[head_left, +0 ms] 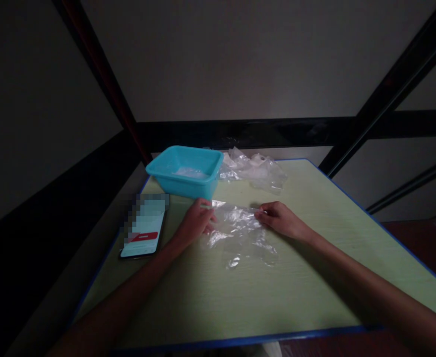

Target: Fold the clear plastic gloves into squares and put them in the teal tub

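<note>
A clear plastic bag (pixel 240 233) lies flat on the pale green table (pixel 314 277), near its middle. My left hand (pixel 195 221) pinches the bag's top left corner with curled fingers. My right hand (pixel 281 218) pinches the top right corner, fingers closed on the film. The bag's top edge is stretched between the two hands. Both forearms reach in from the near edge.
A turquoise plastic tub (pixel 184 171) stands at the back left with clear film inside. A heap of crumpled clear bags (pixel 255 171) lies beside it. A phone (pixel 143 229) rests at the left edge, screen lit. Dark metal bars run behind the table.
</note>
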A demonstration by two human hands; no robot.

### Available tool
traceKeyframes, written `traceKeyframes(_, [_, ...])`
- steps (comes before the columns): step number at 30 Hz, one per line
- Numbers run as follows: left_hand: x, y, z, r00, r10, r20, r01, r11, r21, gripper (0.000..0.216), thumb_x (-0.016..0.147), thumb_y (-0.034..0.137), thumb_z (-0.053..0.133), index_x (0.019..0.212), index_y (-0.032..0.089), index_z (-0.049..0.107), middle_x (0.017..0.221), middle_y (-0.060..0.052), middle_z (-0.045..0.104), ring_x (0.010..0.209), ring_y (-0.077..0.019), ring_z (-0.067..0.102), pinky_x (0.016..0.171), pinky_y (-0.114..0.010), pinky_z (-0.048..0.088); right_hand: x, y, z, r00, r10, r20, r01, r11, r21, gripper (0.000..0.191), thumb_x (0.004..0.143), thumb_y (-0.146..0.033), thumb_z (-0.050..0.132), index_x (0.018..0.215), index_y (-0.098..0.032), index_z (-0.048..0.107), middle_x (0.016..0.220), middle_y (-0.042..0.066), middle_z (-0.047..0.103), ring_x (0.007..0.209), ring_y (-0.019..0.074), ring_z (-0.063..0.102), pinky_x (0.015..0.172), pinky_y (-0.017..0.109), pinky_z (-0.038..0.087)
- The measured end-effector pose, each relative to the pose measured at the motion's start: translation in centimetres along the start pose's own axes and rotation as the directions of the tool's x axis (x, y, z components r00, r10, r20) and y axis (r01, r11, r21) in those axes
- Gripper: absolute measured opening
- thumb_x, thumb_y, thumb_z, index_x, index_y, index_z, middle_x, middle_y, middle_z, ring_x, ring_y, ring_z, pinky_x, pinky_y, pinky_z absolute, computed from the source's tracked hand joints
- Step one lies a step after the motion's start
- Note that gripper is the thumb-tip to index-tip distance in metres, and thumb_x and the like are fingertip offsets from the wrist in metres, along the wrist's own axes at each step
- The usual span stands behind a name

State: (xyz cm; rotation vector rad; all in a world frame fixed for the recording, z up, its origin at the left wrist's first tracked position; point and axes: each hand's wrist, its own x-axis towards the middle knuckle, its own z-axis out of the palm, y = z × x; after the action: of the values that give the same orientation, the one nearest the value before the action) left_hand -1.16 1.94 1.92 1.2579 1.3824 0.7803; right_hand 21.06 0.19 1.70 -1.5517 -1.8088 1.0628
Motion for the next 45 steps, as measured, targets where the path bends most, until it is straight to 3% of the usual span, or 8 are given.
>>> traceKeyframes(8, [0.3, -1.0, -1.3, 0.994, 0.104, -0.042, -0.103, 0.994, 0.028, 0.009, 0.076, 0.018, 0.045, 0.083, 0.019, 0.040, 0.065, 0.005, 0.059, 0.039, -0.0076, 0.057, 0.034, -0.013, 0.038, -2.1, 1.1, -1.4, 0.982, 0.164, -0.097, -0.159, 0.985, 0.063, 0.020, 0.070, -0.032, 0.054, 0.056, -0.020, 0.045, 0.042, -0.002, 0.052, 0.037, 0.0114, 0.049, 0.039, 0.024, 0.038])
traceKeyframes(13, [0.4, -1.2, -1.8, 0.988, 0.146, -0.055, -0.142, 0.987, 0.075, 0.006, 0.075, 0.020, 0.047, 0.078, 0.018, 0.042, 0.067, 0.004, 0.058, 0.037, -0.0073, 0.054, 0.034, -0.016, 0.038, -6.9, 0.7, 0.0, 0.930, 0.358, 0.084, -0.359, 0.836, 0.415, 0.028, 0.068, -0.040, 0.063, 0.072, -0.020, 0.045, 0.058, 0.003, 0.064, 0.049, 0.0144, 0.061, 0.046, 0.026, 0.049])
traceKeyframes(16, [-0.1, -1.3, -1.7, 0.951, 0.300, -0.082, -0.277, 0.937, 0.210, 0.004, 0.075, 0.021, 0.047, 0.076, 0.018, 0.045, 0.071, 0.002, 0.059, 0.043, -0.0085, 0.055, 0.038, -0.018, 0.040, -9.0, 0.8, 0.0, 0.919, 0.365, 0.146, -0.388, 0.784, 0.484, 0.040, 0.065, -0.044, 0.068, 0.086, -0.020, 0.044, 0.067, 0.005, 0.066, 0.056, 0.0164, 0.064, 0.051, 0.028, 0.051])
traceKeyframes(22, [-3.9, -1.5, 1.3, 0.713, 0.669, 0.209, -0.655, 0.529, 0.540, 0.015, 0.079, 0.013, 0.041, 0.087, 0.018, 0.053, 0.089, -0.007, 0.063, 0.081, -0.0178, 0.061, 0.066, -0.028, 0.051, -10.0, 2.0, -1.7, 0.988, 0.156, 0.008, -0.145, 0.893, 0.426, 0.062, 0.067, -0.044, 0.069, 0.116, -0.023, 0.038, 0.074, 0.002, 0.061, 0.070, 0.0195, 0.063, 0.062, 0.034, 0.051])
traceKeyframes(27, [-7.3, -1.9, 4.0, 0.462, 0.649, 0.604, -0.855, 0.147, 0.497, 0.021, 0.084, 0.022, 0.047, 0.101, 0.015, 0.058, 0.119, -0.011, 0.058, 0.115, -0.0228, 0.049, 0.095, -0.036, 0.042, -9.9, 2.5, -1.8, 0.998, -0.048, 0.030, 0.045, 0.996, 0.080, 0.034, 0.082, -0.040, 0.055, 0.108, -0.018, 0.053, 0.082, 0.006, 0.061, 0.073, 0.0179, 0.059, 0.064, 0.032, 0.049])
traceKeyframes(29, [-7.9, -2.2, 4.1, 0.412, 0.585, 0.698, -0.881, 0.060, 0.469, 0.034, 0.086, 0.033, 0.050, 0.114, 0.015, 0.053, 0.132, -0.011, 0.049, 0.126, -0.0240, 0.038, 0.105, -0.041, 0.032, -9.8, 2.6, -1.7, 0.995, -0.091, 0.041, 0.093, 0.995, -0.027, 0.027, 0.085, -0.036, 0.049, 0.102, -0.016, 0.058, 0.083, 0.007, 0.062, 0.072, 0.0176, 0.058, 0.062, 0.031, 0.048])
traceKeyframes(35, [-7.7, -2.9, 2.4, 0.463, 0.448, 0.765, -0.855, -0.002, 0.519, 0.049, 0.085, 0.045, 0.049, 0.128, 0.022, 0.043, 0.146, -0.010, 0.030, 0.135, -0.0281, 0.022, 0.107, -0.054, 0.020, -9.5, 2.8, -1.7, 0.980, -0.198, 0.009, 0.197, 0.969, -0.148, 0.022, 0.085, -0.027, 0.047, 0.094, -0.018, 0.065, 0.083, 0.007, 0.062, 0.069, 0.0171, 0.059, 0.059, 0.031, 0.049])
traceKeyframes(45, [-6.6, -3.4, -0.1, 0.472, 0.477, 0.741, -0.854, 0.041, 0.518, 0.034, 0.086, 0.033, 0.052, 0.117, 0.020, 0.054, 0.144, -0.012, 0.033, 0.134, -0.0283, 0.024, 0.107, -0.054, 0.021, -9.5, 3.2, -1.8, 0.913, -0.407, 0.040, 0.393, 0.848, -0.356, 0.023, 0.088, -0.020, 0.043, 0.097, -0.016, 0.064, 0.076, 0.005, 0.059, 0.064, 0.0135, 0.058, 0.055, 0.025, 0.048])
